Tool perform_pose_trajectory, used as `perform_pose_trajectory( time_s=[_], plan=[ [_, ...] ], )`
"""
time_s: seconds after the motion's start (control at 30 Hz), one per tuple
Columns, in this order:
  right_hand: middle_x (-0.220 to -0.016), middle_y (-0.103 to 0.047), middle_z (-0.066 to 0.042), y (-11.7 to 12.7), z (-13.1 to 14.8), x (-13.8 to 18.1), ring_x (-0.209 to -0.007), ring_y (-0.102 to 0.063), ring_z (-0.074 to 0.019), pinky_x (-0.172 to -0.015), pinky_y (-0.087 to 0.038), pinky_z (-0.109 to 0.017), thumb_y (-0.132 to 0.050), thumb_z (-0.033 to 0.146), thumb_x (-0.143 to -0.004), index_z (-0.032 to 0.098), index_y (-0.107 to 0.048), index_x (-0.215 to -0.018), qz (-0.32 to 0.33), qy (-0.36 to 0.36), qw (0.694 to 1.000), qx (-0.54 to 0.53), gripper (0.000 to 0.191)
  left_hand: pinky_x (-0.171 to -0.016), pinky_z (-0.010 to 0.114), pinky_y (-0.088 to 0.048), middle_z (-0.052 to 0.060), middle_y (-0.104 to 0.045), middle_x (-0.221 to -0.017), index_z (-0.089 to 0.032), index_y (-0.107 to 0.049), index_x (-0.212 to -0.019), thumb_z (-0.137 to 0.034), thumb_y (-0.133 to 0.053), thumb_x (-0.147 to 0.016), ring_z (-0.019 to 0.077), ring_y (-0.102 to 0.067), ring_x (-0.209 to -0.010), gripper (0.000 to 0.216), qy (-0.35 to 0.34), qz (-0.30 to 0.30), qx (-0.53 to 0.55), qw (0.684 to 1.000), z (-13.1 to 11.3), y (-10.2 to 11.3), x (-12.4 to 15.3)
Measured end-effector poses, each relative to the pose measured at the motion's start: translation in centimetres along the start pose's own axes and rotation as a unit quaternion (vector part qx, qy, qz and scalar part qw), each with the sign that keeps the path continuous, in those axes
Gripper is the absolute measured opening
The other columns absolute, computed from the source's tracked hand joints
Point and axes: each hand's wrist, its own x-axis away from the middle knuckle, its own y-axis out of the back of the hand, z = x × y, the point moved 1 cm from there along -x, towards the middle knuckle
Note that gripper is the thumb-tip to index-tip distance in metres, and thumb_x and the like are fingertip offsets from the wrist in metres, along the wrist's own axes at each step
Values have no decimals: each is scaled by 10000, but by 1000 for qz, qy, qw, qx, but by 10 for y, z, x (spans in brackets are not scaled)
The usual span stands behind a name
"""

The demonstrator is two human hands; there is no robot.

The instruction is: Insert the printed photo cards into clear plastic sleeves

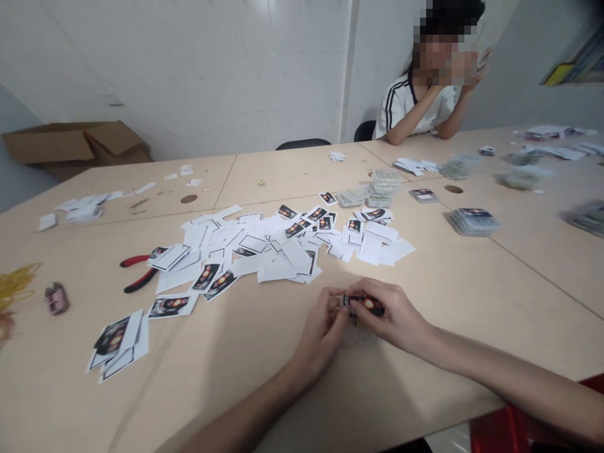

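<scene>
Near the front middle of the table, my left hand [324,328] and my right hand [399,314] meet on a small dark printed card [372,304] with a bright orange spot. Fingers and thumbs of both hands pinch it, covering much of its left part. Just below the card, something clear like a plastic case [361,336] shows faintly; whether it is held too, I cannot tell. Beyond my hands spreads a loose heap of white paper cards [283,261], several with the same dark print face up.
Red-handled pliers [138,272] lie left of the heap. Stacks of clear plastic cases [384,185] stand behind it, with another card-topped stack [472,221] at right. Across the table sits a person [419,104], hands raised. A cardboard box [75,145] is at back left.
</scene>
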Motion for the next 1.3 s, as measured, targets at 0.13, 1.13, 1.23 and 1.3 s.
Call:
perform_pose_trajectory(
  time_s=[0.13,1.13,1.23,1.3],
  plan=[
    [-807,-591,-37,-1,1,1,-745,-545,-133,-639,-437,-237,-459,94,-737,180,-543,-874,7,1,1000,-21,182,-719,274,-422,35,-582,-882,-182,-413,-941,-281,-396,-815,147,-552,-821,162,-13,-15,-13,1000,0,0,0],
    [-959,-529,-54,-7,7,11,-823,-528,-127,-726,-459,-259,-426,170,-799,227,-348,-1192,1,-54,992,-112,404,-572,222,-364,-28,-496,-643,-189,-428,-789,-298,-359,-824,113,-487,-615,133,-56,-158,-142,975,-3,5,2],
    [-1016,-461,-66,-8,5,11,-712,-499,-103,-694,-464,-265,-436,157,-791,237,-299,-1213,-19,-42,994,-98,450,-550,213,-362,-32,-489,-630,-189,-433,-793,-300,-368,-818,107,-471,-589,131,-63,-183,-136,972,-4,4,3],
    [-1026,-427,-65,-8,4,11,-670,-476,-92,-683,-463,-270,-436,146,-787,247,-295,-1204,-30,-38,994,-94,451,-547,209,-366,-30,-495,-638,-189,-440,-804,-302,-371,-816,105,-469,-589,132,-64,-197,-128,970,-4,4,4]
  ],
)
